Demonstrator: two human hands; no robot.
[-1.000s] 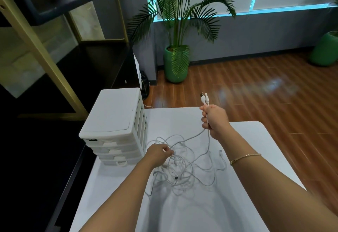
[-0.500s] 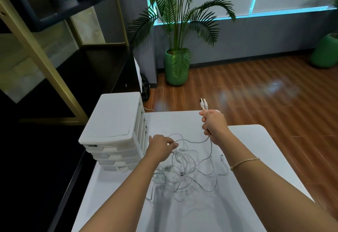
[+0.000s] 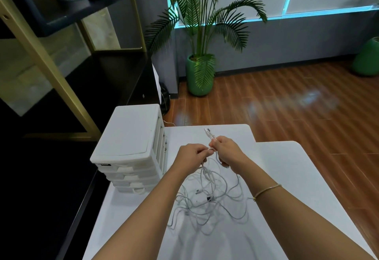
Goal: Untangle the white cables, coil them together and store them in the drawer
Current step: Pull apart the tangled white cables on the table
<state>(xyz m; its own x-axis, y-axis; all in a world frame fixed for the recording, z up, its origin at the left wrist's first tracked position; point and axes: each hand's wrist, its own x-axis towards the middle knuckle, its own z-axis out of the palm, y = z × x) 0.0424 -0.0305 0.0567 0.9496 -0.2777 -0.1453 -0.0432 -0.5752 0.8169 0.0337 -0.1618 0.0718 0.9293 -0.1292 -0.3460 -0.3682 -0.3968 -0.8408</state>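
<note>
The right hand [image 3: 226, 152] is raised above the white table [image 3: 287, 169] with its fingers curled round the white cables [image 3: 209, 198]; two connector ends [image 3: 208, 132] stick up and away from its thumb side, tilted toward the far edge of the table; the left hand [image 3: 191, 155] sits just beside it, nearly touching, its thumb and fingertips pinched on a strand at the point where the two hands meet. From that meeting point the strands drop between the wrists and spread into a loose tangle on the tabletop, lying below and nearer the person than both hands, mostly between the two forearms; a few loops reach out under the right forearm, and a dark plug [image 3: 208, 198] shows near the middle of the heap; how many separate cables are in the heap cannot be told. A thin bracelet [image 3: 266, 191] circles the right wrist. To the left of the left hand stands a small white drawer unit [image 3: 131, 149] at the table's left edge; its drawers, stacked one over another with tab handles facing the person, all look pushed in; the tangle lies apart from it, on the bare surface to its right. Beyond the table are a wooden floor [image 3: 287, 99] and a palm in a green pot [image 3: 200, 75].
</note>
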